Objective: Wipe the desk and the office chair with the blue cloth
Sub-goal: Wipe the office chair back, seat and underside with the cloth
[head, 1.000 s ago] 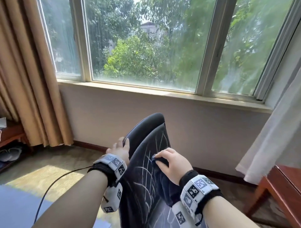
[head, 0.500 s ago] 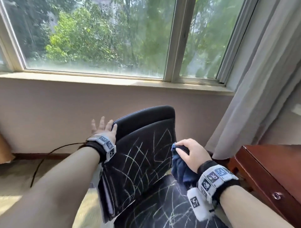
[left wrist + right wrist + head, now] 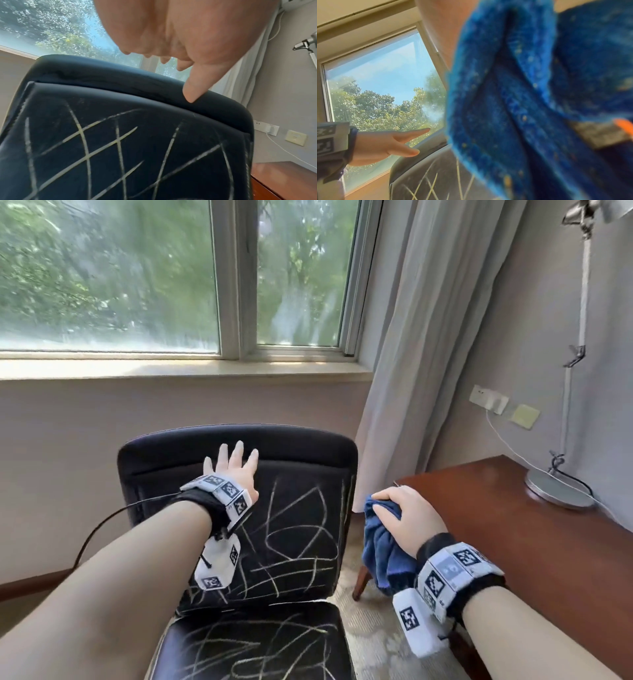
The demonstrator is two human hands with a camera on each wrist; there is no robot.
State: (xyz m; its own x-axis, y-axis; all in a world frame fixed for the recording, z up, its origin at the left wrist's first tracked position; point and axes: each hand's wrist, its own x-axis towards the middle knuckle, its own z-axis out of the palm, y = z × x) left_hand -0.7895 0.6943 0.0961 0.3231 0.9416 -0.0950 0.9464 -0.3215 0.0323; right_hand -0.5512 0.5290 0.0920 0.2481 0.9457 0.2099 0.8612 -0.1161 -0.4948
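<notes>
A black office chair [image 3: 294, 529] faces me, its backrest [image 3: 120, 142] and seat [image 3: 253, 645] crossed by pale chalk-like scribbles. My left hand [image 3: 233, 470] is in front of the upper backrest with straight, spread fingers; whether it touches the chair I cannot tell. Its thumb [image 3: 193, 86] points down toward the top edge. My right hand [image 3: 400, 515] grips the bunched blue cloth [image 3: 383, 549] in the air between the chair and the desk [image 3: 534, 546]. The cloth [image 3: 530, 108] hangs down and fills most of the right wrist view.
The red-brown desk carries a metal lamp [image 3: 558, 487] at its far right. A grey curtain [image 3: 421, 337] hangs behind the desk corner. A window [image 3: 171, 275] with a sill runs above the chair. Wall sockets [image 3: 489, 402] with a white cable sit near the lamp.
The chair now faces me squarely instead of edge-on. My left hand shifted from the backrest's left edge to its front. My right hand carried the cloth off the chair, rightward toward the desk.
</notes>
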